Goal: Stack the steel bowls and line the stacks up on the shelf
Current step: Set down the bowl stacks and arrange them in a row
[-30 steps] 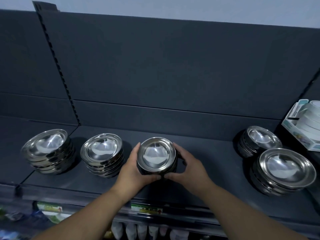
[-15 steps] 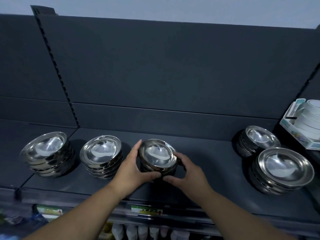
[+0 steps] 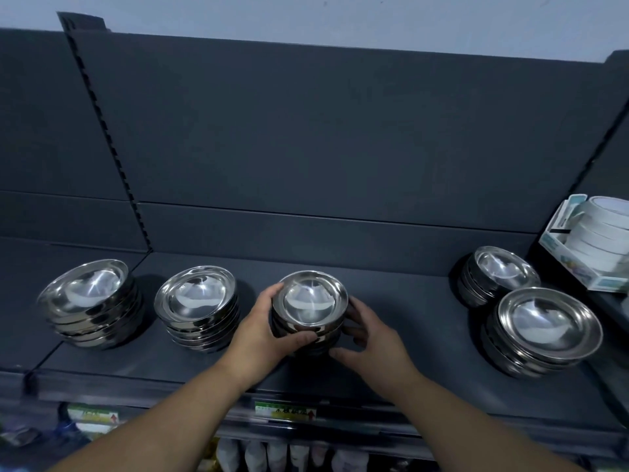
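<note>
On the dark shelf [image 3: 401, 335] stands a middle stack of steel bowls [image 3: 311, 301]. My left hand [image 3: 263, 330] grips its left side, thumb curled across the front. My right hand [image 3: 372, 338] cups the stack's right side with curled fingers, the thumb just clear of the base. To the left stand two lined-up stacks: a far-left stack [image 3: 90, 301] and a second stack [image 3: 197, 306]. At the right sit a rear stack [image 3: 498, 275] and a larger front stack [image 3: 541, 330].
A boxed set of white round containers [image 3: 594, 240] sits at the far right. The shelf's back panel [image 3: 323, 148] rises behind the bowls. Price labels [image 3: 284, 410] run along the front edge, with goods on the shelf below.
The middle stack has shifted slightly left and back between my hands. My right hand has loosened and slid lower on the stack's right side.
</note>
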